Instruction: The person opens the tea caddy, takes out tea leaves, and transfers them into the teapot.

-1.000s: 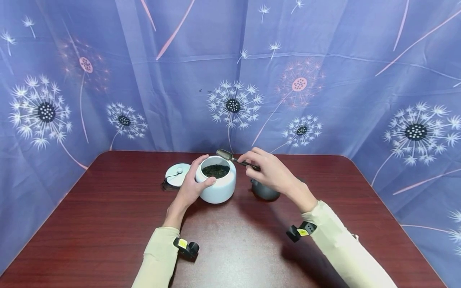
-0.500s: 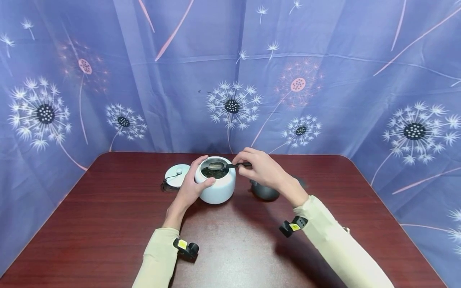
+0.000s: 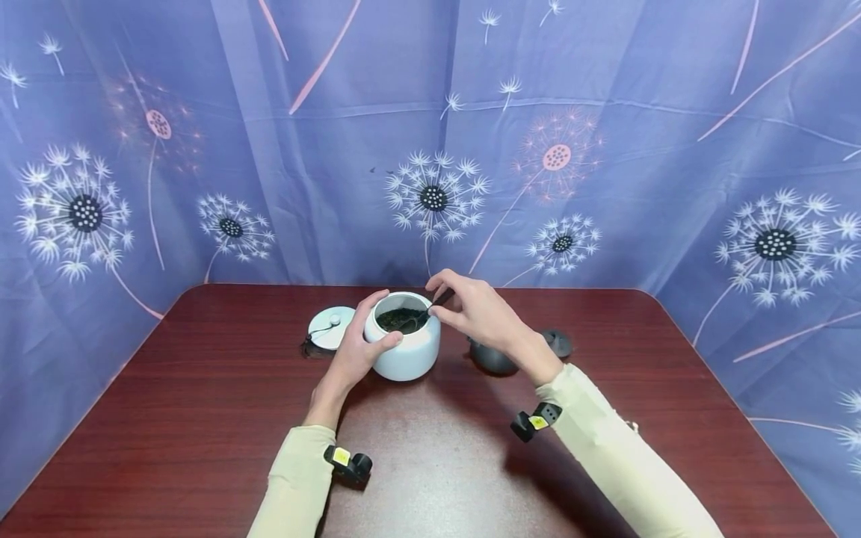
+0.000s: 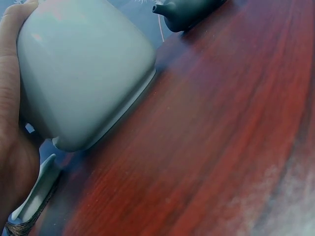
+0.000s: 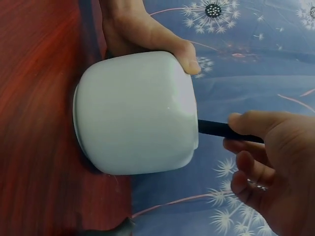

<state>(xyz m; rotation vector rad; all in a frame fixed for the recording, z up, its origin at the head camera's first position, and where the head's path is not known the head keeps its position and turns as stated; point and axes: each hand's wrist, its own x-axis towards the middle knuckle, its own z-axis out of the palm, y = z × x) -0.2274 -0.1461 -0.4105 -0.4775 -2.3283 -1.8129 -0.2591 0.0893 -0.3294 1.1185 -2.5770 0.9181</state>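
Note:
My left hand (image 3: 359,347) grips the side of a white jar (image 3: 408,362), with its thumb on the front near the rim. Dark, loose leaf-like bits, like tea leaves (image 3: 397,317), lie inside. My right hand (image 3: 480,314) pinches the dark handle of a small scoop (image 3: 440,297) above the jar's right rim. The scoop's head is down among the leaves and partly hidden. In the right wrist view, the black handle (image 5: 211,129) slants into the mouth of the jar (image 5: 138,118), between thumb and fingers of my right hand (image 5: 280,167).
A white lid (image 3: 329,329) with a knob and dark tassel lies left of the jar. A dark teapot (image 3: 492,360) stands to the right, partly under my right hand, with a small dark lid-like piece (image 3: 557,344) beside it. A patterned curtain (image 3: 323,187) hangs behind the table.
My right hand has moved left and tipped the scoop from above the rim down into the jar's leaves. The left hand and jar stay in place.

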